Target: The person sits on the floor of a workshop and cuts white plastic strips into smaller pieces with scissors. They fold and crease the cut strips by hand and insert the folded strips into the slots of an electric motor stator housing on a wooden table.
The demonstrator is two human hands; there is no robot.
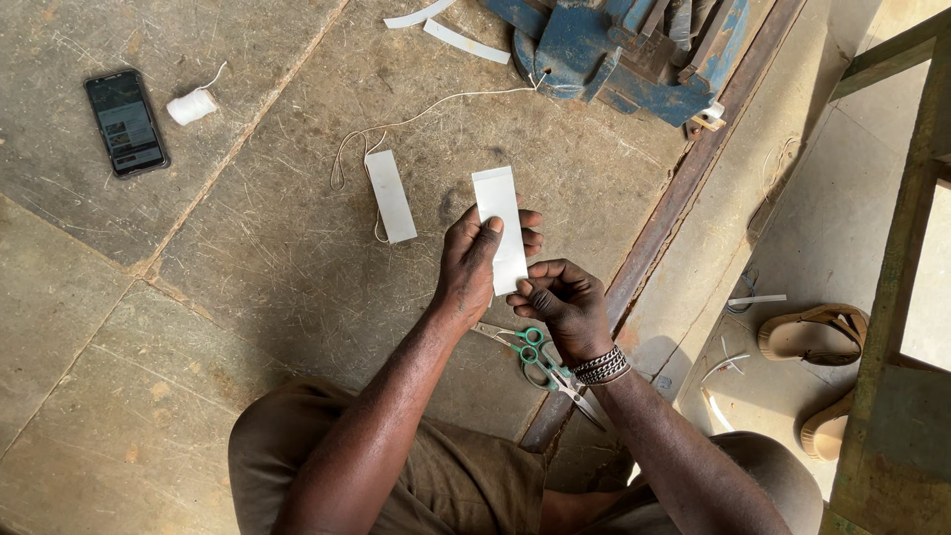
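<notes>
A scuffed stone floor [248, 297] lies under everything; nearest, below the fingers, green-handled scissors [540, 357] rest on it; the left hand [471, 267] and right hand [565, 307] pinch a white strip [500, 233], left fingers closed on its middle, right fingertips on its lower edge; left of the fingers lies another strip [390, 196] on thread [426, 114]; beyond, a spool [191, 106], phone [126, 122] and blue vise [624, 50].

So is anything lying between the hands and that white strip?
Nothing visible does: the left hand and the right hand both already hold the white strip directly. The scissors lie on the floor beneath the right wrist, apart from it.
</notes>
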